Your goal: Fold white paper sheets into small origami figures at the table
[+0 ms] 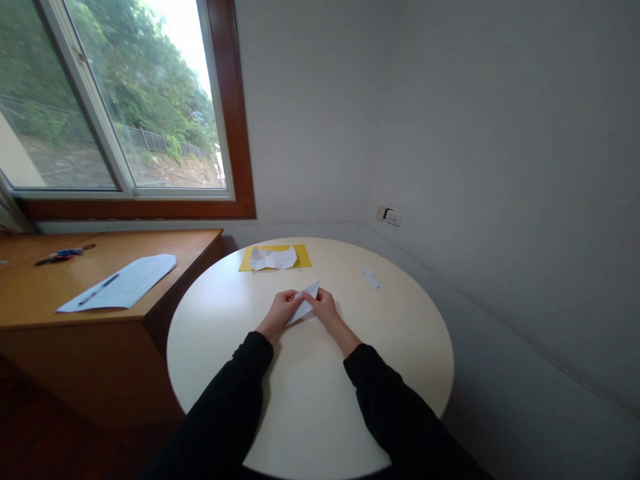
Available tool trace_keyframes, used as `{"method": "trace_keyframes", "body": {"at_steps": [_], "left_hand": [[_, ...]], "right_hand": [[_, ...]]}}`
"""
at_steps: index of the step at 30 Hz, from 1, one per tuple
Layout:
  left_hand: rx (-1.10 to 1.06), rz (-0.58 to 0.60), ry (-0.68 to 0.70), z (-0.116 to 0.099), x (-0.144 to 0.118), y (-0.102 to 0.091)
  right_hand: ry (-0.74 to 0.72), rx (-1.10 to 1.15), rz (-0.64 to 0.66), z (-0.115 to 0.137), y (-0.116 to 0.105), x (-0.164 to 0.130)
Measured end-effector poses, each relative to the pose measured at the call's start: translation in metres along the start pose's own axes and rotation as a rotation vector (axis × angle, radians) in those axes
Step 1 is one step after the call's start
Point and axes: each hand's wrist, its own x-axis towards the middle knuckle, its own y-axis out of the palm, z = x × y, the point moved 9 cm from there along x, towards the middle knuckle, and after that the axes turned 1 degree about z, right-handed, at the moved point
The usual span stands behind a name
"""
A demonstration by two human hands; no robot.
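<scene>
Pinching a pointed, creased white paper fold, left hand, right hand, fingers clamped on it, smooth round table.

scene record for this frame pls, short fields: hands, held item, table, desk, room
left hand: left hand pinches the near end of a folded white paper
right hand: right hand grips the same paper from the other side
held item: pointed, creased, just above the table
table: round cream table; yellow sheet with a crumpled white paper on it; small paper scrap to the right
desk: wooden desk on the left with a white sheet, pen, scissors
room: window, wall socket
</scene>
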Motion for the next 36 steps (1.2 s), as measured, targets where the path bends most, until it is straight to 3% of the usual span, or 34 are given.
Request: {"method": "trace_keyframes", "body": {"at_steps": [15,25,30,36], "left_hand": [[0.073,0.065,-0.004,0.003,0.000,0.005],[0.040,0.046,-0.058,0.001,-0.003,0.001],[0.151,0.073,-0.061,0.000,0.000,-0.002],[0.274,0.230,-0.088,-0.003,-0.006,0.002]], "right_hand": [[0.077,0.084,-0.084,-0.010,-0.011,0.001],[0.100,0.113,-0.076,-0.007,-0.017,0.004],[0.120,0.074,0.076,-0.001,-0.022,0.006],[0.188,-0.027,0.383,0.002,-0.015,-0.004]]}}
